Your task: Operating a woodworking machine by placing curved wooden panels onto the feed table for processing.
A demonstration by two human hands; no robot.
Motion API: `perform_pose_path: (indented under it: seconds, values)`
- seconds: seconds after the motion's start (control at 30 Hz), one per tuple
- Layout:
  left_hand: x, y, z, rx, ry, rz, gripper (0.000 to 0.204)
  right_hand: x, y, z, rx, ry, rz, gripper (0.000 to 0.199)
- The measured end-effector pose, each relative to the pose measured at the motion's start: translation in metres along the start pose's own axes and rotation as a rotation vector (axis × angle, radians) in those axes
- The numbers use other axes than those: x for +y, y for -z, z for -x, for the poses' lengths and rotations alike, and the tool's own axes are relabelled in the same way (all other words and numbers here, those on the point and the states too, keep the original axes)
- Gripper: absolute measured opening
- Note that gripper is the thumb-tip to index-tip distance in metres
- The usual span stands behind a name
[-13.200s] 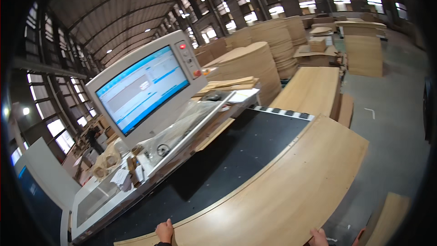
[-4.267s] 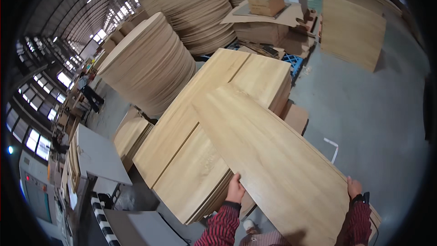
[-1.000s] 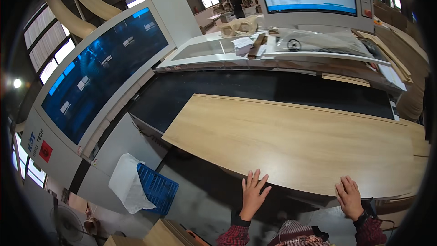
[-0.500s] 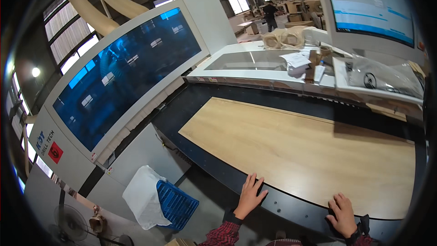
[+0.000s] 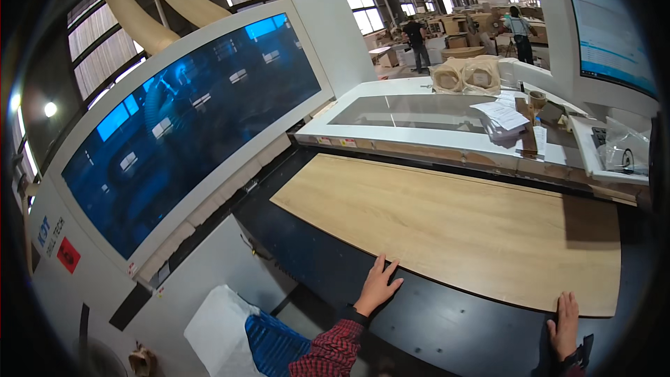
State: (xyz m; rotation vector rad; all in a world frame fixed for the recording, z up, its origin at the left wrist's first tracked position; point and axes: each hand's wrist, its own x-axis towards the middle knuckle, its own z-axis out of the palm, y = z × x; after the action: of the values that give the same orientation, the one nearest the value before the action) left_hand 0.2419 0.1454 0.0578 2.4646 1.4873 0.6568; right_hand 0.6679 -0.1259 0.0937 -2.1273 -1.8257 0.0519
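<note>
A long, light wood-grain panel (image 5: 447, 227) lies flat on the dark machine bed (image 5: 419, 314). My left hand (image 5: 377, 285) rests at the panel's near edge, left of its middle, with the fingers stretched out and their tips touching the edge. Near the panel's right end, my right hand (image 5: 564, 324) has its fingers extended, the tips on the board's near edge. Neither hand grips anything. Both sleeves are red and black check with dark cuffs.
A white machine with a blue-tinted window (image 5: 195, 119) rises at left. Below it stands a blue crate (image 5: 276, 345) partly covered by a white cloth (image 5: 216, 328). Papers (image 5: 504, 117) lie on the white ledge (image 5: 419, 143) behind the bed. A monitor (image 5: 614, 35) stands at right; two people work far back.
The panel now lies farther from the bed's near edge, closer to the white ledge. Both hands moved with it, and my right hand shifted toward the panel's right end. The view turned a little.
</note>
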Motion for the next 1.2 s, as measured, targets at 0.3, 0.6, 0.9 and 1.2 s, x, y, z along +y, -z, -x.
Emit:
perform_pose_path:
  seconds: [0.3, 0.6, 0.9, 1.2]
  values:
    - [-0.110, 0.025, -0.074, -0.066, -0.050, -0.001, 0.054, -0.088, -0.050, -0.091, 0.139, -0.111, -0.014, 0.051]
    - [-0.173, 0.034, -0.099, -0.017, -0.066, -0.066, 0.048, -0.126, -0.096, -0.145, 0.230, -0.225, -0.157, 0.043]
    - [-0.218, 0.049, -0.121, -0.025, -0.028, -0.089, 0.048, -0.184, -0.088, -0.184, 0.154, -0.071, 0.050, 0.047]
    - [-0.265, 0.059, -0.146, 0.042, 0.102, -0.146, 0.047, -0.226, -0.107, -0.225, 0.205, 0.100, 0.169, 0.051]
